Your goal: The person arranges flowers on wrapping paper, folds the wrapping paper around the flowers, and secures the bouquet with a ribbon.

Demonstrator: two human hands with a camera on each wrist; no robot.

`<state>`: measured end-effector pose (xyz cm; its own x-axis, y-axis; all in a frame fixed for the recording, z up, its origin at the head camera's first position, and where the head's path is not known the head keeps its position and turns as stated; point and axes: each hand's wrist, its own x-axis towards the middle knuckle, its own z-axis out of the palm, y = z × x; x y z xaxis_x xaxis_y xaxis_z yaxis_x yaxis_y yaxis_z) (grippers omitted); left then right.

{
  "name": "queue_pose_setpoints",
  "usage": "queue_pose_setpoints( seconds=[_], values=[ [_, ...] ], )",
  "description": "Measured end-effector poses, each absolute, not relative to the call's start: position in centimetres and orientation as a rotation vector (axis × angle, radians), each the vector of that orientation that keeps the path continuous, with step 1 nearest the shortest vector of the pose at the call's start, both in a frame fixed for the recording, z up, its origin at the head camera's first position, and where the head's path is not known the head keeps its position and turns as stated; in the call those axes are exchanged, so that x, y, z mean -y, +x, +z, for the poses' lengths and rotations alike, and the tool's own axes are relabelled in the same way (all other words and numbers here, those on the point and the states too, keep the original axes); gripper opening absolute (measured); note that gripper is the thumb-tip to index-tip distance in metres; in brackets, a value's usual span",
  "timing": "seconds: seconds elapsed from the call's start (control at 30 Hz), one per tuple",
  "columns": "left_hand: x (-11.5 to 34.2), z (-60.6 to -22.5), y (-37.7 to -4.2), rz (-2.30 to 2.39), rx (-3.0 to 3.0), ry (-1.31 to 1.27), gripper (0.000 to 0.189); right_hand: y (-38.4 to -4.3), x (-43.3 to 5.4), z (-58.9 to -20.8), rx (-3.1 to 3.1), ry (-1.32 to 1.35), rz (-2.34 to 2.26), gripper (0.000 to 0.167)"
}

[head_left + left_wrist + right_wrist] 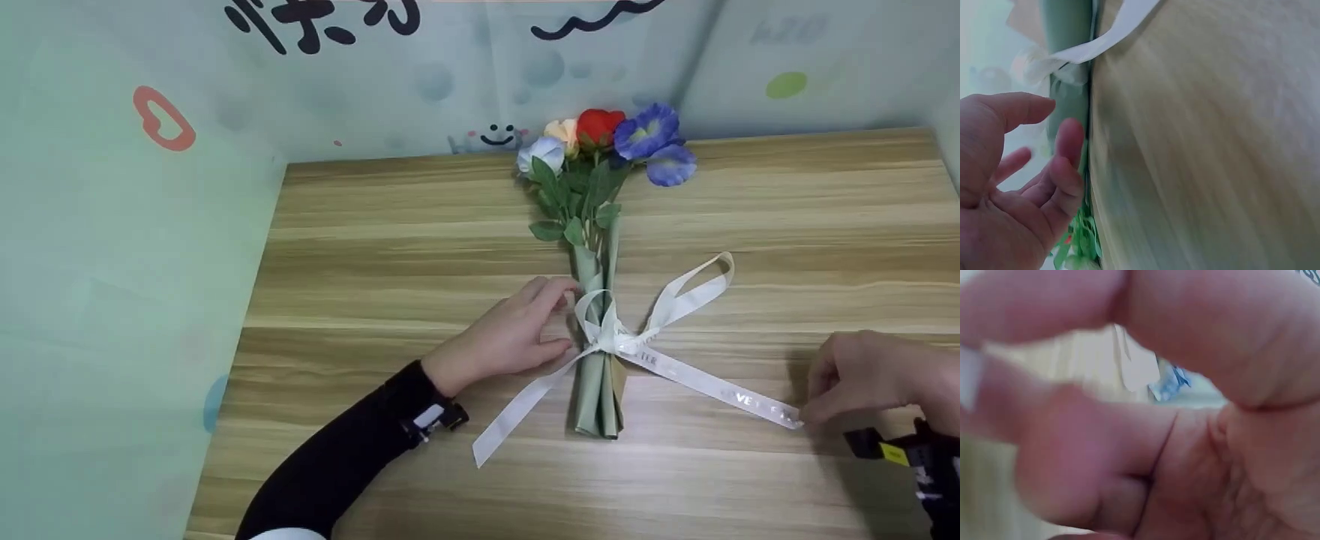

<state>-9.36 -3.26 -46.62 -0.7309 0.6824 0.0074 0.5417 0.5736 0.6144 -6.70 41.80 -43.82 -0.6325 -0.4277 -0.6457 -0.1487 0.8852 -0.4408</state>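
Observation:
A bouquet of artificial flowers (pixel 598 129), red, peach, pale blue and purple, lies with its blooms at the table's far edge. Its stems are rolled in green wrapping paper (pixel 592 409), round which a white printed ribbon (pixel 694 376) is tied in a bow. My right hand (pixel 874 379) pinches the ribbon's right tail at its end and draws it out straight; a bit of white ribbon (pixel 968 377) shows at those fingers. Beside the stems, my left hand (pixel 510 334) has loosely bent fingers (pixel 1067 140) with nothing between them; whether they touch the paper I cannot tell.
The wood-grain table (pixel 375 247) meets a pale printed backdrop (pixel 420 82) behind and at the left. The ribbon's other tail (pixel 510 420) lies on the table near my left wrist. A ribbon loop (pixel 694 296) sticks out to the right of the stems.

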Motion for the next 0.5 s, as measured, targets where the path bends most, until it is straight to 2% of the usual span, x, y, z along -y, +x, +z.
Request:
queue_pose_setpoints(
  seconds=[0.1,0.17,0.23,0.37,0.43,0.5],
  values=[
    [2.7,-46.5,-9.5,0.856,-2.598,1.063,0.082,-8.0,-41.6,-43.6,-2.426,-0.415,-0.479,0.019],
    [2.4,-46.3,-9.7,0.830,-2.602,1.091,0.081,-8.9,-41.0,-43.8,-2.604,-0.438,-0.543,0.020],
    [2.1,-46.2,-10.0,0.806,-2.598,1.121,0.071,-9.8,-40.2,-44.2,-2.757,-0.473,-0.610,0.037],
    [1.8,-46.1,-10.1,0.769,-2.601,1.191,0.041,-11.2,-38.6,-45.6,-2.894,-0.649,-0.699,0.077],
    [1.8,-46.1,-10.1,0.764,-2.609,1.221,0.029,-11.6,-37.9,-46.3,-2.902,-0.741,-0.720,0.082],
    [1.9,-46.1,-10.0,0.758,-2.621,1.252,0.023,-11.9,-37.4,-46.9,-2.919,-0.835,-0.719,0.079]
  ],
)
